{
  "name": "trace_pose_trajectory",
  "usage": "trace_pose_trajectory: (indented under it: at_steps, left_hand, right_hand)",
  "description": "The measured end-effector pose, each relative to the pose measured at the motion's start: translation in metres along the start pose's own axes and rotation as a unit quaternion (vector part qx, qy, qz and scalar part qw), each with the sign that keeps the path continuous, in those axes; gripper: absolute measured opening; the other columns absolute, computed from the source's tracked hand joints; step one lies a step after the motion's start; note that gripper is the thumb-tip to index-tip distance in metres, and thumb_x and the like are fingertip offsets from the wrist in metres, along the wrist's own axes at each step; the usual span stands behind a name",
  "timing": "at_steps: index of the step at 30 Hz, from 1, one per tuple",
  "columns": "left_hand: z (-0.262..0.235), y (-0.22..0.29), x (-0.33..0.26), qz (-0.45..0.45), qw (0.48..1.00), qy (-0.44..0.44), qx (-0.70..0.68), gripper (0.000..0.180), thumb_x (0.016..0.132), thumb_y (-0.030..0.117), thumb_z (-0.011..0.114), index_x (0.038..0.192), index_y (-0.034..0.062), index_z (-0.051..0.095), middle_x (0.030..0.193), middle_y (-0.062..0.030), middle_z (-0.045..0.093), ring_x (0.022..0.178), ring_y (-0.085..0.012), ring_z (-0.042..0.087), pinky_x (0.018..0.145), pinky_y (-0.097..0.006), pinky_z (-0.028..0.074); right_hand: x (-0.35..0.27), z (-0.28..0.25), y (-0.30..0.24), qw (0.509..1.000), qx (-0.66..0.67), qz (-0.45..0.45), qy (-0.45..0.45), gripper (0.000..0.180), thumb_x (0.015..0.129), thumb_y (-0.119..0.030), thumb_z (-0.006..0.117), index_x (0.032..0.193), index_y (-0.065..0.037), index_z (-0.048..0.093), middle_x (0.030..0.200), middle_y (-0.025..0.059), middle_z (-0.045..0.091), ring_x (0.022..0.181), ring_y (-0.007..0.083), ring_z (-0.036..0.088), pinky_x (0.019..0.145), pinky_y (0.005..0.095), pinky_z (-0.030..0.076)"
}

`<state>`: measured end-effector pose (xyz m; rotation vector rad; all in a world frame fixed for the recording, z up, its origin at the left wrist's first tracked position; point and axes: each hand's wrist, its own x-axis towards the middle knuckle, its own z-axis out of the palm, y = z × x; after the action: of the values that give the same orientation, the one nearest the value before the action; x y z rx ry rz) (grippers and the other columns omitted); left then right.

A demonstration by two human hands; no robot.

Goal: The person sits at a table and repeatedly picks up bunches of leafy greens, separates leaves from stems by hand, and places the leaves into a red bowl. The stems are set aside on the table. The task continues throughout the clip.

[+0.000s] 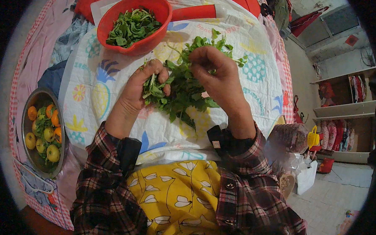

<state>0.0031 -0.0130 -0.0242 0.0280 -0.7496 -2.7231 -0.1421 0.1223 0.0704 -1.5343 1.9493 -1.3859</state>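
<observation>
My left hand [144, 78] is closed around a small bunch of leafy greens [154, 90], whose leaves and pale stems stick out between thumb and fingers. Just right of it, over a loose pile of green leafy stems [183, 81], my right hand [215, 70] is curled with thumb and fingertips close together. Anything pinched there is too hidden to make out. The pile lies on a white quilted cloth [128, 89] with a fruit print. Beyond my left hand stands a red plastic strainer-like bowl with a handle [164, 26], part filled with picked green leaves [134, 28].
At the left sits a metal bowl [63, 131] of orange and yellow-green fruit [48, 134]. On the right are a large clear plastic jug with a yellow handle [294, 137] and a white bag [306, 177]. Open shelves [343, 109] with clothes stand farther off.
</observation>
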Motion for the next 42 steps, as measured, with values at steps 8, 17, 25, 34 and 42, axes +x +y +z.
trace_pose_trajectory:
  at_steps: [8,17,25,34,42]
  left_hand:
    - [0.000,-0.001,-0.005,-0.012,1.000,0.025,0.002,0.021,0.094,0.027,0.053,0.092,0.0070,0.053,0.075,-0.0091,0.059,0.062,-0.0246,0.064,0.054,-0.033,0.055]
    - [-0.006,-0.006,-0.002,-0.004,0.996,0.083,0.015,0.019,0.094,0.026,0.053,0.097,0.0077,0.055,0.075,-0.0063,0.061,0.066,-0.0201,0.066,0.053,-0.030,0.055]
    - [-0.009,-0.009,0.002,0.017,0.999,0.027,-0.015,0.017,0.094,0.023,0.052,0.099,0.0070,0.055,0.089,-0.0065,0.063,0.078,-0.0163,0.064,0.071,-0.030,0.054]
    - [-0.004,-0.008,0.002,0.033,0.999,0.004,0.010,0.019,0.094,0.023,0.052,0.097,0.0048,0.056,0.093,-0.0075,0.063,0.086,-0.0162,0.062,0.080,-0.031,0.052]
    - [0.001,-0.005,0.002,0.042,0.998,0.007,0.036,0.021,0.094,0.025,0.053,0.090,0.0049,0.054,0.083,-0.0051,0.059,0.077,-0.0142,0.058,0.072,-0.028,0.050]
  right_hand:
    - [-0.003,0.014,-0.008,0.986,0.111,0.002,-0.122,0.018,0.083,0.005,0.055,0.099,0.000,0.058,0.090,0.0017,0.061,0.085,0.0089,0.057,0.079,0.0254,0.046]
    - [0.000,0.015,-0.003,0.980,0.074,0.005,-0.183,0.020,0.083,0.006,0.053,0.100,-0.001,0.059,0.089,0.0026,0.062,0.086,0.0096,0.058,0.079,0.0250,0.047]
    - [-0.002,0.016,0.000,0.984,0.060,0.028,-0.164,0.021,0.082,0.008,0.051,0.099,0.000,0.060,0.090,0.0035,0.064,0.086,0.0092,0.059,0.077,0.0241,0.047]
    - [-0.003,0.011,0.000,0.988,0.069,0.038,-0.136,0.019,0.083,0.007,0.050,0.098,0.000,0.060,0.093,0.0028,0.065,0.085,0.0069,0.056,0.077,0.0227,0.047]
    - [-0.003,0.015,0.000,0.995,0.053,0.030,-0.080,0.015,0.083,0.003,0.057,0.098,-0.001,0.058,0.086,-0.0008,0.060,0.079,0.0049,0.054,0.072,0.0212,0.046]
